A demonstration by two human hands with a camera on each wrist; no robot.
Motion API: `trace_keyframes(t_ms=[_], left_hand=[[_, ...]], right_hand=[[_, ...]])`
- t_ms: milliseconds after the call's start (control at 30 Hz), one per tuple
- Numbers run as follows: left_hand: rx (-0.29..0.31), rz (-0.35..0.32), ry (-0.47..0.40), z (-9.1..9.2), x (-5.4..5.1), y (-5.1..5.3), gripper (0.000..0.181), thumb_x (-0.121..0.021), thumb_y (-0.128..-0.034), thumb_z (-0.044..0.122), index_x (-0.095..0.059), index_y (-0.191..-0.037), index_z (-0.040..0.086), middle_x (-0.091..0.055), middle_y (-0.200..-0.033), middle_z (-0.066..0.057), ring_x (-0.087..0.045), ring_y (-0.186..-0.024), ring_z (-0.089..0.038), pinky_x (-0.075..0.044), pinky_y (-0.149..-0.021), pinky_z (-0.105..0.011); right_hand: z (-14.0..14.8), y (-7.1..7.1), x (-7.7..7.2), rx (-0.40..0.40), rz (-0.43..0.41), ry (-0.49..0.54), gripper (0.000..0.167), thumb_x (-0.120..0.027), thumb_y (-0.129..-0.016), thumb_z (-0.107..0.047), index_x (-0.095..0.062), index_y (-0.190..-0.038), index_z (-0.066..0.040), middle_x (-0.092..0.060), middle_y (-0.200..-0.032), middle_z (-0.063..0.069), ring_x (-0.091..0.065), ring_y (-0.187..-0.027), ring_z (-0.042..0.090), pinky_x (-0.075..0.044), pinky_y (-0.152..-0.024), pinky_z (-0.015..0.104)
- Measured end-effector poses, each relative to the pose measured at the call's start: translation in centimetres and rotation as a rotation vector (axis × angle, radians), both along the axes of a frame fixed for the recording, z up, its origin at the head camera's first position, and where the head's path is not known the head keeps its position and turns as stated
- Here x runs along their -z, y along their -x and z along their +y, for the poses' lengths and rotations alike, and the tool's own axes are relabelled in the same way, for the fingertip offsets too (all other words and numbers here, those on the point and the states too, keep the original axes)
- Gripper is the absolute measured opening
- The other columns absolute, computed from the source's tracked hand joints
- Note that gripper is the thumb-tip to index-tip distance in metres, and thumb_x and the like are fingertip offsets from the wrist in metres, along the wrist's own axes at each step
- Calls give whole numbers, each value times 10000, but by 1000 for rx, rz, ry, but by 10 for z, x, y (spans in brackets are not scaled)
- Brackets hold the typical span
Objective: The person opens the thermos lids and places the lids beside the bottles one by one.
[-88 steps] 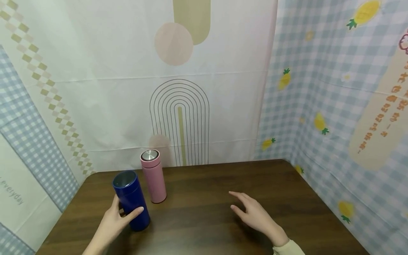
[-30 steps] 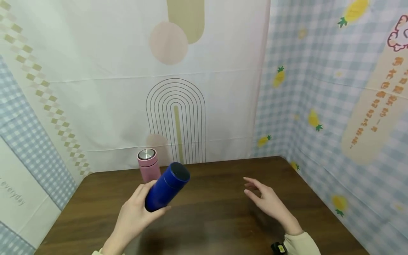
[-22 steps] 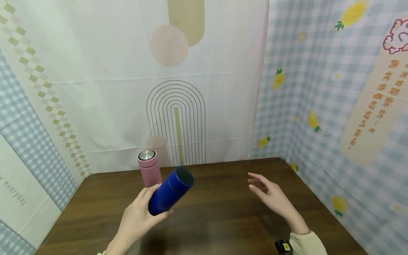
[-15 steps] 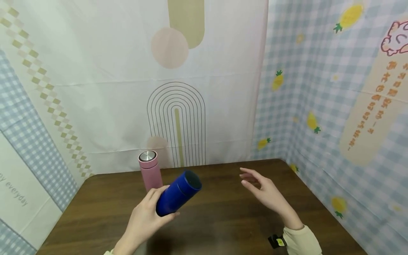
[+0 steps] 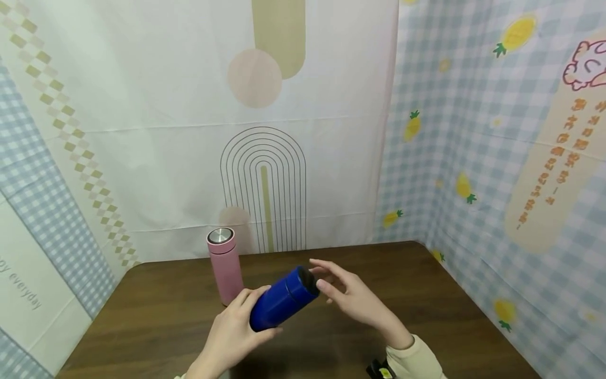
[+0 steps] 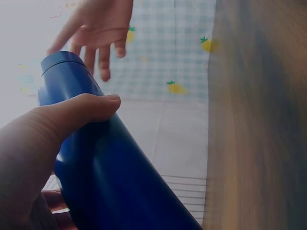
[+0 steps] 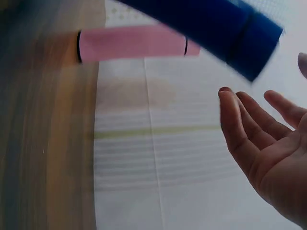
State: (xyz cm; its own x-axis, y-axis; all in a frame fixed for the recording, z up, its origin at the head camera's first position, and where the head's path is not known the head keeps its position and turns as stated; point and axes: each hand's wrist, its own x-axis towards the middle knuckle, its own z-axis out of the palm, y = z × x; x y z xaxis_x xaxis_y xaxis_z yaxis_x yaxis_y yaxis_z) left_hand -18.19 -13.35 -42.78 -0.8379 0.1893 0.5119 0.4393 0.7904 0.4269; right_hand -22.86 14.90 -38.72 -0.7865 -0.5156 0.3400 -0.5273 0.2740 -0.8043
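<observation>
A blue thermos (image 5: pixel 282 301) is held above the table, tilted with its dark-topped cap end to the right. My left hand (image 5: pixel 236 326) grips its lower body; in the left wrist view the thumb (image 6: pixel 91 108) lies across the blue wall. Close to the cap is my right hand (image 5: pixel 352 297), its fingers spread and slightly bent. In the right wrist view a gap shows between those fingers (image 7: pixel 240 120) and the cap end (image 7: pixel 256 48). Behind stands a pink thermos (image 5: pixel 226 271), upright, with a silver lid top; my left hand covers part of its base.
The dark wooden table (image 5: pixel 407 284) reaches back to a white patterned cloth (image 5: pixel 331 173). On the right hangs a blue checked cloth (image 5: pixel 454 131) with pineapple prints. A black band (image 5: pixel 380 370) shows at the right sleeve.
The left hand has lifted the blue thermos off the table, tilted it and carried it right. Lately the right hand has moved left to the cap end. The pink thermos stays put.
</observation>
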Motion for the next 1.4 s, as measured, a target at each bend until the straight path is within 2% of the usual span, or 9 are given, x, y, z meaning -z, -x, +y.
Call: trace_keyframes(t_ms=[200, 333, 500, 633, 733, 833, 967, 1167, 1400], left_hand=[[34, 0, 23, 5, 1, 0, 776, -908, -649, 511, -611, -1334, 299, -585, -1037, 154, -616, -868, -64, -536, -687, -340], [50, -8, 26, 5, 2, -1, 790, -910, -644, 516, -610, -1338, 285, -585, -1045, 153, -609, -861, -52, -533, -688, -326], [71, -59, 53, 4, 1, -3, 794, -809, -691, 678, -598, -1347, 284, -585, -1052, 152, -606, -864, -57, -529, -690, -323], [111, -57, 73, 2, 0, -3, 801, -749, -710, 738, -599, -1351, 282, -600, -1033, 139, -602, -832, -61, -512, -659, -304], [134, -30, 80, 1, -1, -2, 780, -764, -705, 726, -613, -1329, 283, -611, -1014, 140, -598, -807, -54, -497, -634, -286], [157, -10, 77, -1, -1, 0, 768, -787, -691, 711, -630, -1305, 279, -628, -1023, 146, -601, -810, -42, -496, -637, -274], [220, -56, 67, -4, -2, 2, 774, -800, -690, 692, -634, -1306, 253, -651, -1081, 123, -607, -836, -42, -509, -665, -275], [341, -115, 104, -14, -7, 6, 766, -801, -709, 670, -626, -1318, 239, -656, -1113, 94, -604, -864, -37, -525, -704, -280], [427, -125, 156, -22, -15, 11, 780, -798, -723, 652, -614, -1337, 207, -646, -1076, 101, -591, -858, -19, -522, -717, -262]], right_hand=[[-9, -8, -3, 46, 73, -129, 572, -656, -987, -341, -457, -1512, -233, -624, -1040, -32, -577, -832, 117, -498, -639, 280], [-9, -10, -3, 54, 72, -148, 602, -688, -962, -364, -458, -1507, -251, -597, -1014, -34, -535, -794, 120, -461, -624, 267], [-9, -11, -1, 42, 71, -127, 554, -686, -968, -337, -490, -1475, -233, -605, -1007, -25, -542, -806, 119, -452, -618, 256], [-10, -10, 0, 32, 84, -104, 505, -688, -969, -300, -520, -1436, -207, -607, -1014, -21, -538, -790, 113, -445, -608, 249], [-9, -9, 1, 1, 75, -85, 491, -686, -974, -265, -516, -1425, -172, -599, -1055, 10, -528, -784, 120, -452, -621, 254], [-8, -8, 1, -55, 41, -60, 495, -673, -983, -238, -488, -1432, -141, -591, -1151, 50, -562, -865, 139, -500, -697, 274], [-6, -7, 3, -123, -2, -47, 490, -662, -990, -218, -458, -1430, -146, -566, -1204, 85, -576, -965, 182, -543, -747, 323], [-5, -8, 5, -199, -83, -36, 475, -671, -982, -207, -438, -1397, -188, -547, -1172, 90, -561, -965, 204, -561, -742, 345], [-8, -8, 2, -268, -61, -34, 471, -708, -954, -186, -443, -1343, -163, -559, -1128, 101, -586, -933, 176, -575, -726, 343]])
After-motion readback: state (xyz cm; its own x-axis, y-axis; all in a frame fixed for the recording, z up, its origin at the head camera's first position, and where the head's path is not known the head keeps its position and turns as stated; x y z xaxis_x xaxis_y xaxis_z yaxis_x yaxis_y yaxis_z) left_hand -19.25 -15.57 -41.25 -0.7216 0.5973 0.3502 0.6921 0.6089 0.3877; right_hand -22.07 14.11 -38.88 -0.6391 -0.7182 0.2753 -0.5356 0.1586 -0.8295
